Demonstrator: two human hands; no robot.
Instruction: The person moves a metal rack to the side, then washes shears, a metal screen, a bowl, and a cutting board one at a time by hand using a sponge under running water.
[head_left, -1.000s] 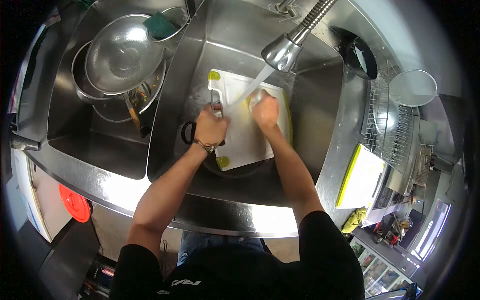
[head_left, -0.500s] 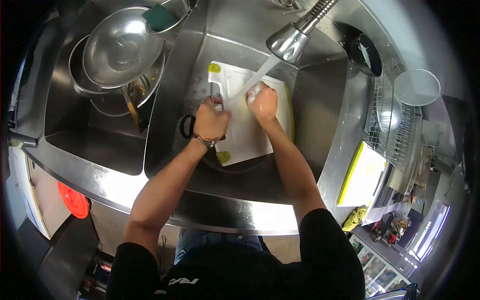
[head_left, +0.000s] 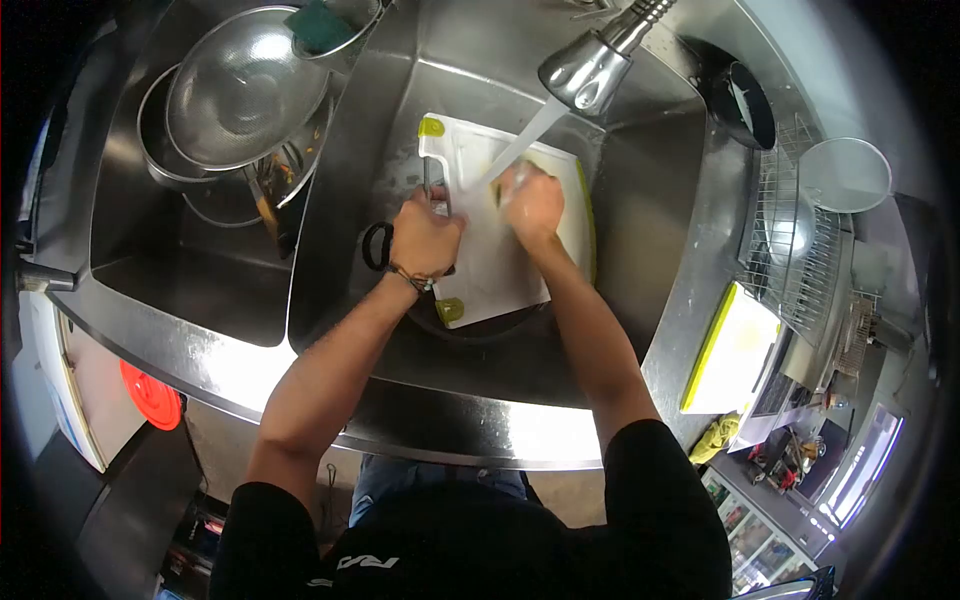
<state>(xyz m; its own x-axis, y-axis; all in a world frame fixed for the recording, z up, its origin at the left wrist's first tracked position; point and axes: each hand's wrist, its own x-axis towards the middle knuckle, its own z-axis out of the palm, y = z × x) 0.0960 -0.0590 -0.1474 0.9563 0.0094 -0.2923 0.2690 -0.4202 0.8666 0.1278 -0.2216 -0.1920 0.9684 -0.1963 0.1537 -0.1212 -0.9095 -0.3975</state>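
My left hand [head_left: 426, 240] is closed around the handle edge of the white cutting board [head_left: 500, 265], which lies in the right-hand sink basin [head_left: 640, 240], near its left edge. My right hand [head_left: 533, 205], curled, presses something blurred against its surface.

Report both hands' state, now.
Left hand: closed on the edge of the white, green-cornered rectangular cutting board.
Right hand: closed around something pale, too blurred to name.
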